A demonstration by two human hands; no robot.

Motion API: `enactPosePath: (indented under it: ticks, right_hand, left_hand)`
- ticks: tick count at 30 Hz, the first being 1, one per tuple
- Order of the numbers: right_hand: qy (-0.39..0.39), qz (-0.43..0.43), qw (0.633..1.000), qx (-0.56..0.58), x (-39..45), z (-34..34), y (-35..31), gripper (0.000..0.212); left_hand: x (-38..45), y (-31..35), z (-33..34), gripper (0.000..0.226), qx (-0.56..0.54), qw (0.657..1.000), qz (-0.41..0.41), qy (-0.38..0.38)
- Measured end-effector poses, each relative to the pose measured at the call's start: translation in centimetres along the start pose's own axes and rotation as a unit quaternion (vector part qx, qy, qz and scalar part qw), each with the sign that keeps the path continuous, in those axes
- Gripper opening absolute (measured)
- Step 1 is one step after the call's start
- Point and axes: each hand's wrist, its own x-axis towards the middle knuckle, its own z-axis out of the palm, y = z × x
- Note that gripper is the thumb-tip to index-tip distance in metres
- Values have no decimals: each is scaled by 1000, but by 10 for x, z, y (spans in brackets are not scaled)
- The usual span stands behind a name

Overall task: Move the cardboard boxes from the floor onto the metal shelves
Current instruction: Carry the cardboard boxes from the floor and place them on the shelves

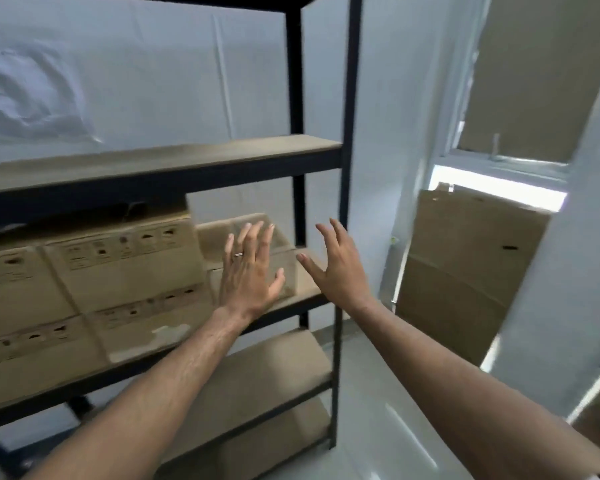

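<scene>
The shelf [160,161] holds stacked boxes [94,289] on its middle level. Left hand [250,271] and right hand [336,268], fingers spread and holding nothing, hover before a small box [284,258] at the shelf's right end.

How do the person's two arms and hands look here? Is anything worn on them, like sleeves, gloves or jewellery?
Both forearms are bare, with no sleeves or gloves in view. The left hand wears a thin, plain, silver-coloured ring on one finger. The right hand shows no ring. At the bottom right edge of the picture something dark and light sits on the right arm, perhaps a sleeve edge or band, but too little shows to tell.
</scene>
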Motion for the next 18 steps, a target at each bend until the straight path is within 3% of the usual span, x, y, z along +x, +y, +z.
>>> enactPosePath:
  ticks: [8,13,18]
  right_hand:
    - [53,106,984,-134,-104,-186,144,67]
    - [81,209,948,-226,-197,-303,214,67]
    - [129,321,903,-254,-294,-379,256,65]
  left_hand:
    - [16,233,52,92,-128,976,163,-60]
    - [7,383,73,93,-214,936,262,-102]
    - [-17,507,92,87,-272,884,349,-151]
